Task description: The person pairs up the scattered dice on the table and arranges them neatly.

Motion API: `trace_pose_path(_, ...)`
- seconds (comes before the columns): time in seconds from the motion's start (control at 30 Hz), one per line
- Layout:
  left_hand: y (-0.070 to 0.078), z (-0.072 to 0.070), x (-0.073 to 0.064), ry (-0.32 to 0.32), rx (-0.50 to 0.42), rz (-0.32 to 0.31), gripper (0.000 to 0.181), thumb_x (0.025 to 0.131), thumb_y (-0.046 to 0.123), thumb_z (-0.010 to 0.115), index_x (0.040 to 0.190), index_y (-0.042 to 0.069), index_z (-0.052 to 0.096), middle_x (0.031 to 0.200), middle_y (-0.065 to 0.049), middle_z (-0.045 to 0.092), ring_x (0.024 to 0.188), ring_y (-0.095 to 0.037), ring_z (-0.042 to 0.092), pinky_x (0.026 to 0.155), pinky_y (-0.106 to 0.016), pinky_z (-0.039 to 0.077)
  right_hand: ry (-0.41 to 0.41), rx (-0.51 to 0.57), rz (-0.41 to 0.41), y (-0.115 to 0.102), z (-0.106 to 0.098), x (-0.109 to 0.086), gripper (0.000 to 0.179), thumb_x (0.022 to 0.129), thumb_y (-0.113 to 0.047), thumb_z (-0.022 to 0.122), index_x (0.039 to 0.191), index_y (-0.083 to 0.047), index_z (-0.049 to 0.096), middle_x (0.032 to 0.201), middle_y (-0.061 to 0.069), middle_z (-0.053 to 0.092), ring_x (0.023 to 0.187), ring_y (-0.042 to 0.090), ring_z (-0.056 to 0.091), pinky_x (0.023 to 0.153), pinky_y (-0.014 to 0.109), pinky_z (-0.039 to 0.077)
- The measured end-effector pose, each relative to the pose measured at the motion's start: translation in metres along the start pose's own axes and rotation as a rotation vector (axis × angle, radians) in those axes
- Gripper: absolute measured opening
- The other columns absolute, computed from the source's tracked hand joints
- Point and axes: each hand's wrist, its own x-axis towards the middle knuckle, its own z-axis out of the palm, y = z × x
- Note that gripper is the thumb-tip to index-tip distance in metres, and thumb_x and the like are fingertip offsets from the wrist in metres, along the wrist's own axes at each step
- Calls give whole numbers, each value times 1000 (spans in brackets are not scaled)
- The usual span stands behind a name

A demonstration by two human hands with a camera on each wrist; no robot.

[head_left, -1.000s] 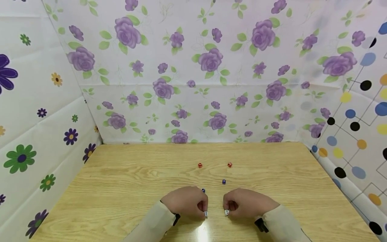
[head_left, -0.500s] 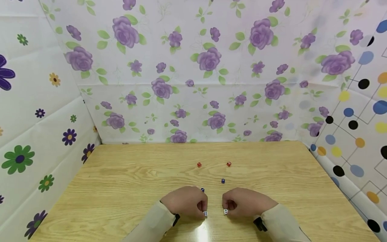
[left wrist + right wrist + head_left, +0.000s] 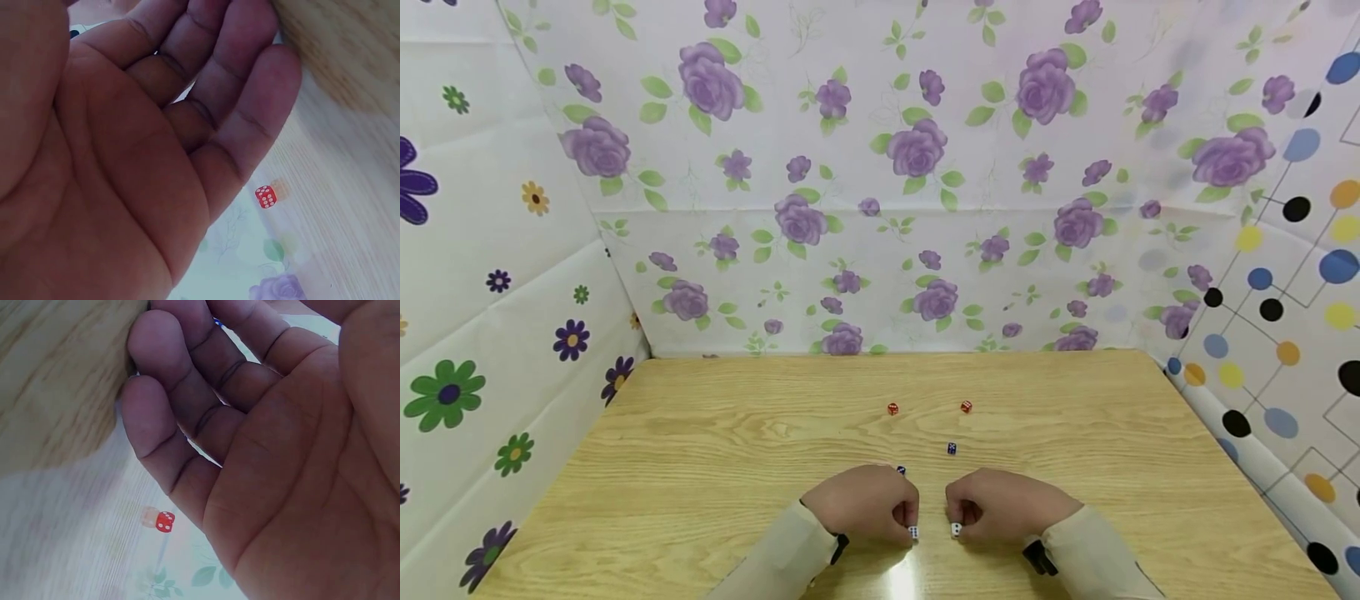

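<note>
Near the front of the wooden table, my left hand (image 3: pixel 867 502) pinches a white die (image 3: pixel 913 532) between thumb and forefinger. Facing it, a short gap away, my right hand (image 3: pixel 1011 505) pinches another white die (image 3: pixel 956 529) the same way. Both dice are low at the tabletop and show dark pips. Just beyond the left knuckles a blue die (image 3: pixel 901 471) peeks out, partly covered by that hand. In the wrist views the palms and curled fingers fill the picture, hiding both white dice.
Farther back lie a second blue die (image 3: pixel 952 448), a red die (image 3: pixel 892 409) on the left and another red die (image 3: pixel 966 407) on the right. The wooden table (image 3: pixel 715 433) is bordered by a flowered cloth (image 3: pixel 850 167) behind and patterned cloths at both sides.
Both hands, with their white dice, have drawn slightly closer together, the right one moving left a little. The red and blue dice stay put; the head view has shifted slightly.
</note>
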Motion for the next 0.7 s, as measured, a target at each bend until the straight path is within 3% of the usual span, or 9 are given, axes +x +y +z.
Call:
trace_pose_path(0.37, 2, 3, 2, -13, 17, 29, 16, 79, 27, 75, 72, 28, 60, 67, 21, 54, 60, 4, 48, 58, -15, 42, -14, -5, 16, 2, 3, 2, 18, 81, -15, 70, 78, -25, 57, 71, -18, 53, 63, -3, 46, 59, 18, 42)
trace_pose_path(0.7, 3, 8, 4, -14, 23, 5, 15, 79, 29, 74, 73, 30, 61, 68, 22, 54, 62, 4, 50, 59, -16, 42, -29, -10, 22, -1, 3, 3, 15, 82, -14, 71, 81, -23, 60, 72, -18, 53, 63, -3, 46, 59, 19, 43)
